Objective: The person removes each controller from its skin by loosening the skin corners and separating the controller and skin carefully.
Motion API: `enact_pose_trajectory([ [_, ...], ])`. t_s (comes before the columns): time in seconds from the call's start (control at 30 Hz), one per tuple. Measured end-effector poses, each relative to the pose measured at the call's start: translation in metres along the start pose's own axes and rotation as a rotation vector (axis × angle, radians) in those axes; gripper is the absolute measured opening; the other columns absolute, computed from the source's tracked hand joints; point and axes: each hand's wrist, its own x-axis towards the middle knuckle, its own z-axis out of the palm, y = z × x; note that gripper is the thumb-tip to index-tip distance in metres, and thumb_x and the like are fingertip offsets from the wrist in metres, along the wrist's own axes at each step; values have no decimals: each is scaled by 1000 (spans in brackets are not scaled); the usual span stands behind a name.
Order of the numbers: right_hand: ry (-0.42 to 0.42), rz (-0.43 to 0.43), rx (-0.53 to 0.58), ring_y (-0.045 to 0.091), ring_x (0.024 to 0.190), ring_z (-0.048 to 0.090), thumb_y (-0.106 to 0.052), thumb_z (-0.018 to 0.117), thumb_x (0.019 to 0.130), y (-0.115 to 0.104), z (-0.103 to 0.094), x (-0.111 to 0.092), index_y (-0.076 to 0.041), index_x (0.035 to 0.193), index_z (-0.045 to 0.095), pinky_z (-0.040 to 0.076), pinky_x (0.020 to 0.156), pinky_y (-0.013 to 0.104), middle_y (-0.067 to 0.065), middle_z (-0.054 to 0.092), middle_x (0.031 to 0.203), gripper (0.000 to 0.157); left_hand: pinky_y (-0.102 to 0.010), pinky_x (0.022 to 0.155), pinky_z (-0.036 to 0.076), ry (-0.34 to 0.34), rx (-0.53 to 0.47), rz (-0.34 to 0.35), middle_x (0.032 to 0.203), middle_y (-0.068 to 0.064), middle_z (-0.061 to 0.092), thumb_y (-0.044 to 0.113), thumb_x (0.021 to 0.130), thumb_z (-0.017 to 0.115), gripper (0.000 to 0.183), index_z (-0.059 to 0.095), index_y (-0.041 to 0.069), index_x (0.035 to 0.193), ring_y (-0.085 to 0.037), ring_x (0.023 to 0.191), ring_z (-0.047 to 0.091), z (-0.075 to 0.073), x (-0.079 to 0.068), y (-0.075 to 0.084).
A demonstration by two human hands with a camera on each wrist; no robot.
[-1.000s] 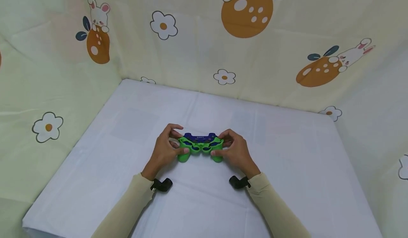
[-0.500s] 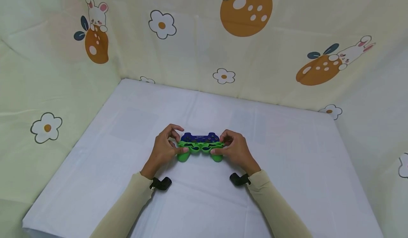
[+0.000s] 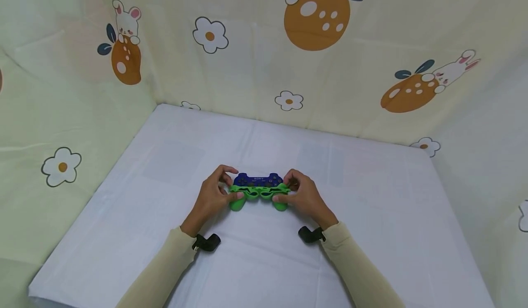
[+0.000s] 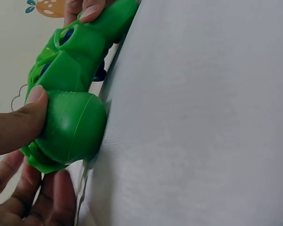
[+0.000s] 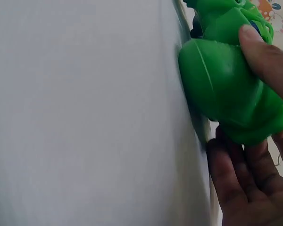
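While the blue controller (image 3: 264, 181) sits on the white tabletop (image 3: 255, 253) with its upper part bare, we see the green cover (image 3: 260, 190) around its lower part. The left hand (image 3: 211, 193) pinches the cover's left end and the right hand (image 3: 307, 194) its right end, both grips narrow. Patterned cloth (image 3: 247, 69) hangs behind.

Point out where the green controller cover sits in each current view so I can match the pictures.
Head: green cover below centre, between left hand and right hand.
Left wrist: green cover at upper left, reaching the top edge.
Right wrist: green cover at upper right, cut off by the top edge.
Shared landmark: white cloth, filling the left wrist view's right side and the right wrist view's left.
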Motion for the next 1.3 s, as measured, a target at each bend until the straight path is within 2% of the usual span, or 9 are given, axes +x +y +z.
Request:
enact_pose_trajectory([
  [0.17, -83, -35, -20, 25, 124, 61, -28, 102, 71, 2, -5, -4, -18, 124, 53, 50, 112, 49, 3, 61, 129, 73, -33, 80, 58, -77, 37, 10, 114, -9, 57, 15, 76, 98, 83, 53, 21, 145, -24, 89, 63, -1, -5, -3],
  [0.33, -163, -96, -39, 26, 135, 58, -15, 102, 68, 1, -10, -9, -15, 137, 46, 48, 117, 46, 7, 55, 140, 89, -35, 88, 56, -152, 161, 47, 125, -7, 49, 17, 65, 105, 117, 36, 29, 158, -22, 100, 57, -5, -10, 1],
  [0.47, -183, -128, -112, 24, 137, 55, -11, 101, 69, -2, -11, -9, -13, 141, 40, 47, 117, 44, 7, 52, 142, 94, -37, 91, 51, -184, 269, 78, 126, -8, 45, 19, 60, 107, 133, 25, 30, 164, -22, 102, 53, -7, -12, 5],
  [0.63, -170, -137, -187, 22, 131, 58, -13, 101, 70, -2, -9, -7, -16, 139, 41, 50, 113, 43, 4, 56, 138, 91, -38, 93, 49, -209, 323, 94, 126, -9, 44, 16, 62, 106, 135, 21, 30, 166, -21, 104, 51, -5, -11, 7],
  [0.83, -122, -148, -156, 19, 115, 66, -22, 104, 65, 1, -10, -6, -21, 129, 50, 55, 105, 43, -1, 64, 125, 84, -34, 87, 49, -193, 281, 115, 123, -8, 43, 14, 66, 104, 128, 24, 31, 164, -21, 98, 52, -6, -10, 4],
  [0.93, -112, -146, -119, 17, 110, 67, -26, 105, 63, 2, -12, -7, -21, 127, 52, 56, 102, 42, -1, 66, 124, 83, -31, 81, 49, -173, 223, 137, 122, -6, 44, 13, 67, 103, 123, 29, 30, 163, -21, 92, 52, -8, -8, 0],
  [1.1, -125, -99, -53, 22, 110, 69, -27, 105, 65, 3, -13, -8, -19, 129, 52, 55, 103, 47, 3, 64, 130, 83, -28, 75, 46, -166, 92, 123, 118, -5, 46, 11, 66, 103, 119, 35, 25, 162, -22, 85, 52, -12, -4, -7],
  [1.3, -138, -78, -34, 24, 112, 70, -27, 105, 64, 3, -11, -7, -18, 131, 48, 55, 104, 48, 5, 60, 135, 88, -28, 76, 47, -171, 5, 81, 114, -4, 47, 8, 63, 104, 117, 40, 25, 159, -22, 85, 55, -12, -2, -9],
])
